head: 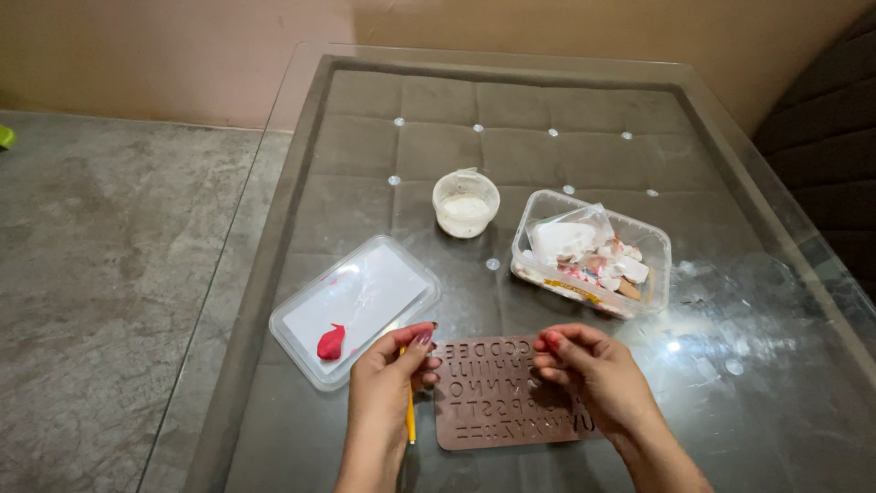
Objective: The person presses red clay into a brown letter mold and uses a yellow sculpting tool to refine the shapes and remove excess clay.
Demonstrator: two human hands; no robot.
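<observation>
Under my fingers lies a brown letter mould, a flat rectangular sheet with rows of sunken letter shapes, resting flat on the glass table near its front edge. A slim yellow stick lies just left of it, pointing toward me.

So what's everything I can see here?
mould: one, brown, with letter shapes, near table edge under both hands
lid: one, clear, left of mould
clay lump: one, red, on the lid
cup: one, clear, whitish stuff inside, mid table
box: one, clear, holding a bag and white, pink and tan pieces, right of cup
yellow stick: one, by the left hand
table: one, glass top over grey tufted padding
floor: grey, left
left hand: on mould's left edge
right hand: on mould's right part
</observation>
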